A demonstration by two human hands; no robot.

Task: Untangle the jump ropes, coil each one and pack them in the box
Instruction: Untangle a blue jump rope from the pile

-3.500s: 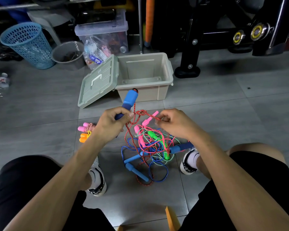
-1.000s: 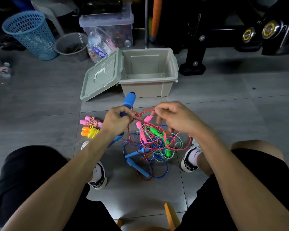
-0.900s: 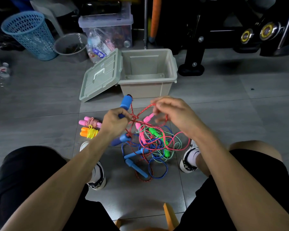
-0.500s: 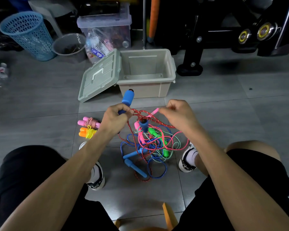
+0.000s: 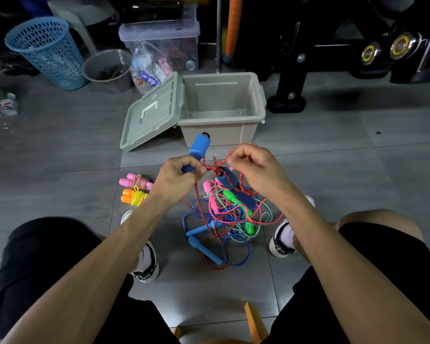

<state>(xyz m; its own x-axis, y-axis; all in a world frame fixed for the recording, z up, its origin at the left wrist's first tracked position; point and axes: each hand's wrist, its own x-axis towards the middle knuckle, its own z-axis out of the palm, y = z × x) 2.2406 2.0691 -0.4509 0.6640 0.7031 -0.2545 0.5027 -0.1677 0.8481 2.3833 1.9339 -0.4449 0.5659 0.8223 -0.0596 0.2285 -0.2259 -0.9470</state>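
Grey floor tiles (image 5: 60,155) spread dim and scuffed beyond the fingers. Farther out, left of them, stand a blue mesh basket (image 5: 47,50), a grey bucket (image 5: 107,68) and a clear storage tub (image 5: 162,43). Black gym equipment (image 5: 333,45) looms far right.

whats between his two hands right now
In the head view, a short stretch of red speckled cord spans from left hand to right hand.

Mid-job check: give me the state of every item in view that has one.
Box: open, empty.
Lid: off, leaning against box.
Left hand: grips blue handle.
Right hand: pinches red rope.
Rope pile: tangled.
Pink-handled rope: coiled.
Orange-handled rope: coiled.
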